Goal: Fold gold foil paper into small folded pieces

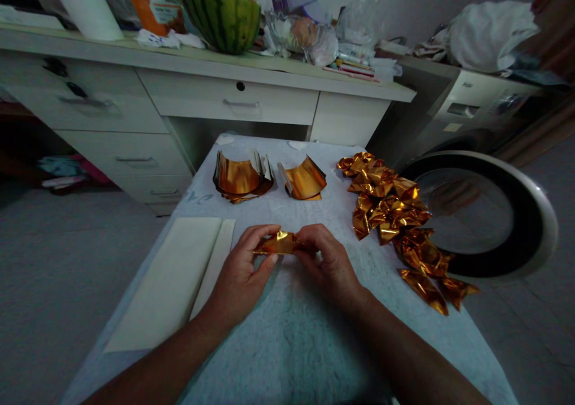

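Observation:
Between my two hands is a piece of gold foil paper [281, 244], partly folded and shiny. My left hand [245, 267] pinches its left end with thumb and fingers. At the other end, my right hand [326, 261] grips the foil, its fingertips partly hidden. Beyond them lie two curled stacks of gold foil sheets, a larger left stack [238, 177] and a smaller right stack [305, 180]. A heap of folded gold foil pieces [390, 207] spreads along the right side of the cloth-covered table [287, 357].
A long cream board or folded sheet [171, 279] lies left of my hands. Past the table stands a white desk [202, 90] bearing a cut watermelon [222, 15] and clutter. A washing machine [453, 102] with its round door [534, 213] swung out borders the right side.

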### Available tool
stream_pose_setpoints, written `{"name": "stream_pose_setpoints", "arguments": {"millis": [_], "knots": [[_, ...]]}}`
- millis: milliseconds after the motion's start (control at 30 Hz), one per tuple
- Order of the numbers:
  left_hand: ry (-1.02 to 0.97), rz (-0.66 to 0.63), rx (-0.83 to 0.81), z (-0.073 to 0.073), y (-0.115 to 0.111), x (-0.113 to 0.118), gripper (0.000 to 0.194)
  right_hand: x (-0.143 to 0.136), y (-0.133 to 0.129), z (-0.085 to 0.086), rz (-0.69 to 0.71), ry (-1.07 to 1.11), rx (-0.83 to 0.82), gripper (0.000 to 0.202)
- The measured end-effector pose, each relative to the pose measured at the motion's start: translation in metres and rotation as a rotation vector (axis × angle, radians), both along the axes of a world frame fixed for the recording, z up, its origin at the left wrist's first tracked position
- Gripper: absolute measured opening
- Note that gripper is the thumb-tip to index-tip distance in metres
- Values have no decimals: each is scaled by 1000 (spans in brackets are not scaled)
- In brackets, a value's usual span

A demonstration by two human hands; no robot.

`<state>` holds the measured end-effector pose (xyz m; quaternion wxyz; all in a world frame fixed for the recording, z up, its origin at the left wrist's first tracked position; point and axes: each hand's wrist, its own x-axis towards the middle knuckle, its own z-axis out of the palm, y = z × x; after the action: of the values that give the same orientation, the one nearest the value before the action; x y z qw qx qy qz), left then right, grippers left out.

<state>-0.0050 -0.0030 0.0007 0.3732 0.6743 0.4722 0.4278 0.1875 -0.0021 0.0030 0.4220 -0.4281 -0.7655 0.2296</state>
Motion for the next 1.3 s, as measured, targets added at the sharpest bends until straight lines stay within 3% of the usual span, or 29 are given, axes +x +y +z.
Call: {"name": "stream_pose_setpoints", "arguments": {"millis": [200, 533, 667, 800, 900, 1100, 1300], "knots": [[31, -1, 116, 0, 0, -1, 37, -1, -3, 6, 58, 44, 28, 16], [10, 16, 51, 7, -3, -1, 4, -1, 0, 5, -13, 113, -31, 15], [-18, 16, 2, 5, -2, -2, 7, 1, 0, 7, 1, 167, -141, 12], [-88, 53, -66, 3, -3, 0, 6, 0, 1, 4, -16, 295, -375, 2], [-110, 79, -75, 4, -4, 1, 13, -1, 2, 0, -39, 430, -494, 9], [56, 18, -1, 12, -3, -1, 17, -1, 1, -1, -20, 405, -505, 5], [52, -20, -75, 6, 0, -2, 24, 1, -1, 10, 2, 335, -496, 11]]}}
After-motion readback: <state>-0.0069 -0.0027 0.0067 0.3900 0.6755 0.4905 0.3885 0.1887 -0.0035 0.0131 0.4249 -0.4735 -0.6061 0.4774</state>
